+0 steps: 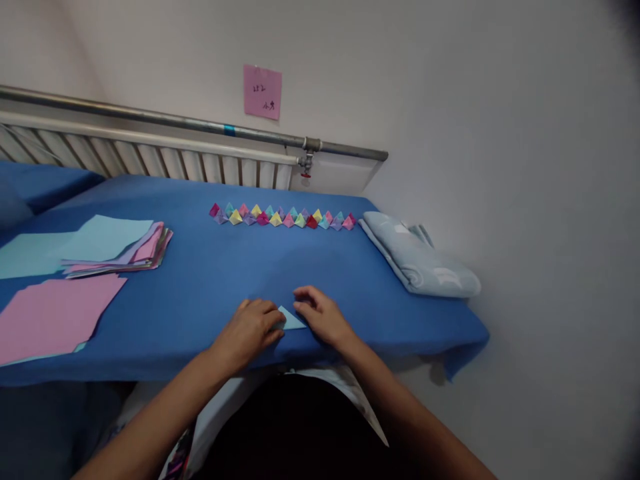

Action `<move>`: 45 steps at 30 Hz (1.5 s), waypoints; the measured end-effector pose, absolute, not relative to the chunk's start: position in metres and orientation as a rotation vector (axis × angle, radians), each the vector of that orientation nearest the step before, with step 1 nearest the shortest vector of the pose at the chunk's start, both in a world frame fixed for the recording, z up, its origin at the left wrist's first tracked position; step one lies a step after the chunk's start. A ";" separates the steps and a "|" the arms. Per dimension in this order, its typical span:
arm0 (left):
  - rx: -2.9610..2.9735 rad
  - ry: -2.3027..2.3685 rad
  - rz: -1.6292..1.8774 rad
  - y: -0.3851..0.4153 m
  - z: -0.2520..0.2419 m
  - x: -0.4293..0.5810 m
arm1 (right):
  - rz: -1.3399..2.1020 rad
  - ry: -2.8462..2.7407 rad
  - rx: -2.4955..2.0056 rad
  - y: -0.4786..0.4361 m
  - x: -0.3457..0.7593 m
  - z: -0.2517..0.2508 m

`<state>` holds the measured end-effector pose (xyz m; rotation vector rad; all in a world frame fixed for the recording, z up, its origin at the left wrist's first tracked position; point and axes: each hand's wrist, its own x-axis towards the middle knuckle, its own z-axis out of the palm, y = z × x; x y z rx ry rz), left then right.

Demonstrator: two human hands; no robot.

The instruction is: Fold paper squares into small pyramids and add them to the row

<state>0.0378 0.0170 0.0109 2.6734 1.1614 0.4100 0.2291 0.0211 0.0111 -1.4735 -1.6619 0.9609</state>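
Observation:
A small light-blue folded paper piece (289,320) lies near the front edge of the blue-covered bed (210,280). My left hand (250,330) presses on its left side with curled fingers. My right hand (320,315) rests on its right side, fingertips bent down onto the paper. Both hands touch the piece and cover part of it. Farther back, a row of several small folded paper shapes (284,216) in pink, yellow, purple, teal and red lies in a line.
A stack of coloured paper sheets (117,247) sits at the left, with loose pink sheets (53,313) and a light-blue sheet (25,253) nearby. A folded pale-blue blanket (420,260) lies at the right. Bed rail (150,150), metal pipe (200,123) and pink wall note (263,92) stand behind.

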 end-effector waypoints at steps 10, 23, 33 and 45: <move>2.605 0.976 0.252 0.044 0.021 0.040 | 1.243 -1.073 -1.330 0.010 0.255 0.008; 2.353 0.957 0.260 0.047 0.032 0.036 | 1.298 -1.027 -1.288 0.012 0.255 0.008; 2.282 0.889 0.286 0.052 0.030 0.033 | 1.308 -1.033 -1.288 0.012 0.253 0.008; 2.227 0.882 0.355 0.052 0.023 0.032 | 1.070 -1.499 -1.409 -0.001 0.245 0.012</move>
